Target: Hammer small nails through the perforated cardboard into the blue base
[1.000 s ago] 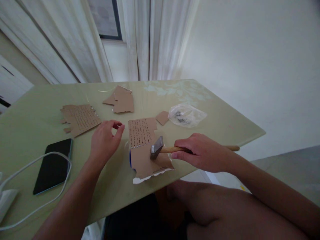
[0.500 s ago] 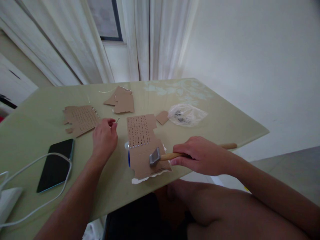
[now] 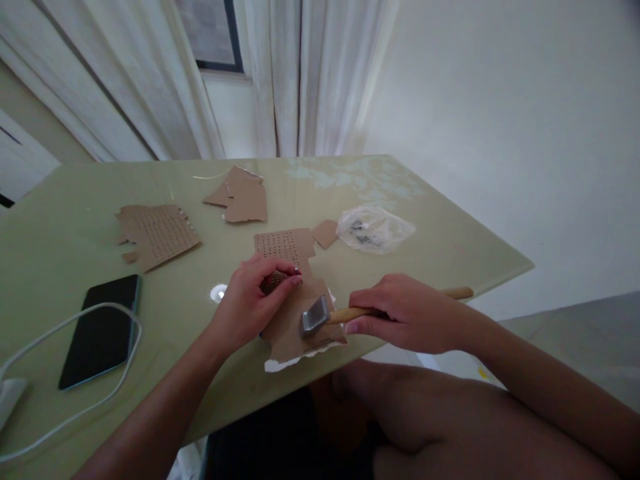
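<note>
Your left hand [image 3: 250, 300] pinches fingertips together on the perforated brown cardboard sheet [image 3: 290, 293] at frame centre; your right hand [image 3: 405, 313] grips the wooden-handled steel hammer [image 3: 320, 315], head resting on that sheet.

A pale olive-green tabletop [image 3: 75, 220] is seen, with a faint whitish leaf pattern near its far right corner. Brown cardboard [image 3: 287, 257] near the front edge is marked with rows of small dark holes, and a torn white fringe is shown along its near side. The hammer [image 3: 345, 312] is given a grey metal head and a light wooden handle. A second brown perforated sheet [image 3: 157, 233] is dotted likewise. A black phone [image 3: 100, 330] is crossed by a white cable [image 3: 65, 320]. A clear plastic bag [image 3: 375, 229] holds dark grey bits.
</note>
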Demonstrator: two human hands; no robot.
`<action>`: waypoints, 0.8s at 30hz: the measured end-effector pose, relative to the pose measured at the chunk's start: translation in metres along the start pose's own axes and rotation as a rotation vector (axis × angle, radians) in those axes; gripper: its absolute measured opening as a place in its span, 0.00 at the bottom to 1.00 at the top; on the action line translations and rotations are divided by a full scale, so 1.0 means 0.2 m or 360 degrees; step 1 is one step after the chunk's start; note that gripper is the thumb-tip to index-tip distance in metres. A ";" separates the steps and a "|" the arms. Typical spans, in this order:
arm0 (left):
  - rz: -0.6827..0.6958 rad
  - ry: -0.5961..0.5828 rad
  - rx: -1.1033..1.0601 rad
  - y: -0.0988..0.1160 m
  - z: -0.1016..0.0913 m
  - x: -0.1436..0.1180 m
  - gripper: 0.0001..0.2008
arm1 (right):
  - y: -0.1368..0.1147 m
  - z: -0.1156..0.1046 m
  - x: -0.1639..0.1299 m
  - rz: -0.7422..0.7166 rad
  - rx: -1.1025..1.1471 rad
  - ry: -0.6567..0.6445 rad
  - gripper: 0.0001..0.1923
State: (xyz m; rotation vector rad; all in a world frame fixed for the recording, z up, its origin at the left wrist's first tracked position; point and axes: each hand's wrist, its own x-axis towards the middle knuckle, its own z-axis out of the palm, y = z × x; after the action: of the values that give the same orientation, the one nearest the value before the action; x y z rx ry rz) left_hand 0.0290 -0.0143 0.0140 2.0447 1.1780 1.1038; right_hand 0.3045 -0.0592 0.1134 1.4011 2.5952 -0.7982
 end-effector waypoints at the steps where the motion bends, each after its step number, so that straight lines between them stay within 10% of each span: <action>1: 0.0012 -0.0005 0.0034 0.00 0.00 0.00 0.06 | 0.01 0.00 0.00 0.0006 0.0007 0.0000 0.25; 24: 0.0075 -0.0013 0.0223 0.02 0.03 -0.02 0.06 | 0.02 0.01 0.01 0.0016 0.0035 -0.0016 0.25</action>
State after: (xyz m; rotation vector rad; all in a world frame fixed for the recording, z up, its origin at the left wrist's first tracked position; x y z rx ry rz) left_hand 0.0354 -0.0195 0.0117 2.1908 1.2404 1.0604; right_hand 0.3063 -0.0571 0.1105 1.4113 2.5778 -0.8322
